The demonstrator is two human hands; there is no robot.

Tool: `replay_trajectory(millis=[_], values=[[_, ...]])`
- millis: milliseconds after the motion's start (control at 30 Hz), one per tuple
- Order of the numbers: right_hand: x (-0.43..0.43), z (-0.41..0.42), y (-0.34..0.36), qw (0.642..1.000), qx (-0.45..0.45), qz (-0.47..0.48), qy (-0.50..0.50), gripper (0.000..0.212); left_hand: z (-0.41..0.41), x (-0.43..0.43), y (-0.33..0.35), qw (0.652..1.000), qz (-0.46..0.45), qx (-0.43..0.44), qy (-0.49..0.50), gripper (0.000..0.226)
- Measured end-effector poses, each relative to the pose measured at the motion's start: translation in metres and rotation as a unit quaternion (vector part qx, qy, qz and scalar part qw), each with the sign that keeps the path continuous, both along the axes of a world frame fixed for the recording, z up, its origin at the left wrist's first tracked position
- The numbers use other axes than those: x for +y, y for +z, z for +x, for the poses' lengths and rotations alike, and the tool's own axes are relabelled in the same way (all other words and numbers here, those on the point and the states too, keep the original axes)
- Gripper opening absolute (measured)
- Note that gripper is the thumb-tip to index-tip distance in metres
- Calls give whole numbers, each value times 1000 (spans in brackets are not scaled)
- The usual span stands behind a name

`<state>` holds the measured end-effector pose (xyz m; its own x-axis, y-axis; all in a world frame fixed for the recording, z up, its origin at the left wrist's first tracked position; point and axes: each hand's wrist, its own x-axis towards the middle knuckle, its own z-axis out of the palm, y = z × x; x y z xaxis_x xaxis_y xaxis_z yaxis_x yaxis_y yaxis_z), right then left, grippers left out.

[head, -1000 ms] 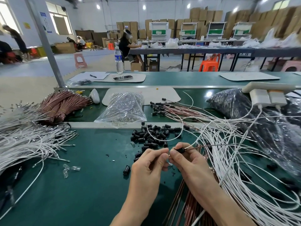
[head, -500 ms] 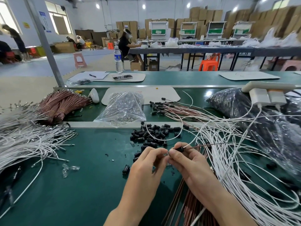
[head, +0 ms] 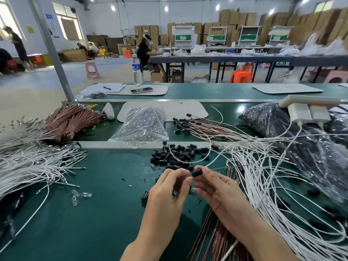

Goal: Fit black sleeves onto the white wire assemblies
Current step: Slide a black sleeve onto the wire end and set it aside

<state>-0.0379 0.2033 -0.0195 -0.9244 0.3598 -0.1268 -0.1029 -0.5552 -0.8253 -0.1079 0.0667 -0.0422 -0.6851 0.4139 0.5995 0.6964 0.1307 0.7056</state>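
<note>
My right hand (head: 216, 187) pinches a black sleeve (head: 197, 173) between thumb and forefinger, a thin wire trailing from it to the right. My left hand (head: 169, 189) meets it fingertip to fingertip and pinches a small part at the sleeve's left end; what it is stays hidden. A pile of loose black sleeves (head: 177, 155) lies just beyond my hands on the green bench (head: 103, 213). White wire assemblies (head: 273, 194) spread in a big tangle on the right, and another bundle of white wires (head: 28, 162) lies on the left.
Clear bulbs (head: 79, 196) lie left of my hands. Copper-coloured wires (head: 212, 240) run under my right forearm. A clear plastic bag (head: 141, 125), brown wire bundles (head: 71, 121) and sleeved wires (head: 199, 127) sit behind; a dark bag (head: 301, 140) and chargers (head: 308, 113) sit far right.
Both hands stay together in the same spot. The fingertips have shifted slightly on the sleeve, which now shows more fully above my right thumb.
</note>
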Motion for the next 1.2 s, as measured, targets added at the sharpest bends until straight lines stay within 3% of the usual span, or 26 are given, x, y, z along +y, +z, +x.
replay_trajectory(millis=[300, 533, 800, 1067, 1200], values=[[-1, 1, -1, 1000, 13, -9, 17, 30, -2, -1, -4, 997, 51, -51, -10, 15], [-1, 0, 0, 1000, 19, 11, 7, 26, -2, 2, -3, 999, 44, -26, -19, 21], [-2, 1, -6, 999, 18, 10, 33, 34, -3, -1, -4, 992, 65, -100, -48, 20], [0, -1, -5, 994, 25, 73, -73, 28, -2, -1, -4, 997, -33, -61, -40, 12], [-7, 2, -5, 991, 16, 122, -46, 20, 3, 0, -2, 994, -67, -69, -55, 20]])
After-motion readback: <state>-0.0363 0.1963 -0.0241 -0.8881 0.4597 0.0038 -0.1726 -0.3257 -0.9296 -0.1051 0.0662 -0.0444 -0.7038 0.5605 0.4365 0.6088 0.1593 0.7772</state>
